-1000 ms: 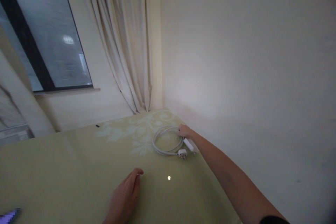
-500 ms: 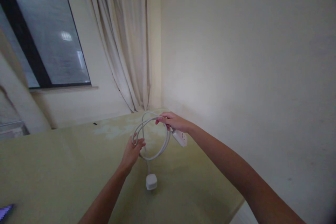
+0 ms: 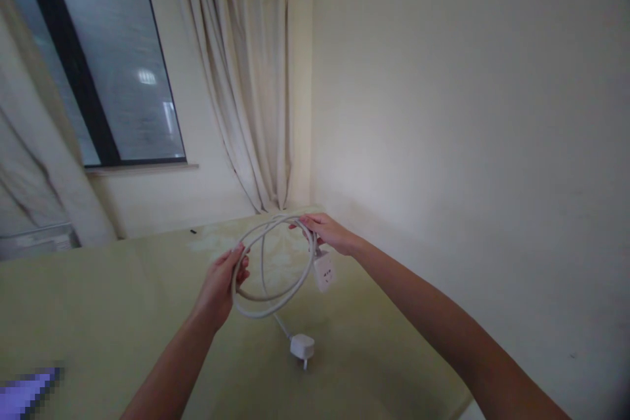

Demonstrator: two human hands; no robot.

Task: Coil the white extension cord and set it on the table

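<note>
A white extension cord point(image 3: 275, 295) hangs in a coil between both hands above a pale green bed point(image 3: 98, 302). My right hand point(image 3: 327, 233) grips the coil's far side, and the white socket block point(image 3: 323, 270) dangles just below it. On the near left side of the loop my left hand point(image 3: 221, 282) is closed around the cable. One strand runs down to the white plug point(image 3: 302, 345), which rests on the bed.
A cream wall point(image 3: 467, 144) runs close along the right of the bed. A pale curtain point(image 3: 251, 79) hangs in the corner beside a dark window point(image 3: 108, 59). A small dark item point(image 3: 195, 231) lies near the bed's far edge.
My right hand lifted the coiled cord off the bed's far corner. My left hand rose from the bed and took the loop's other side. The plug dropped to the bed.
</note>
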